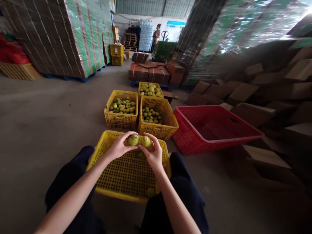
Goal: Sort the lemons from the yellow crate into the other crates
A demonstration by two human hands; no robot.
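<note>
My left hand (120,147) is closed around a greenish-yellow lemon (133,140). In my right hand (154,152) sits another lemon (146,141), a little yellower, gripped between thumb and fingers. The two lemons are held side by side, their ends facing me. Both hands are above the far part of a yellow perforated crate (117,175) between my knees. Inside that crate, a dim green lemon (150,192) lies near the front right, and another (139,154) shows partly below my hands.
Yellow crates of lemons stand ahead: left (122,121), right (158,130) and behind (150,85). A red crate (216,141) is to the right, beside piled cardboard boxes (255,152). Wrapped pallet stacks (90,35) flank the aisle. A person (156,34) stands far back.
</note>
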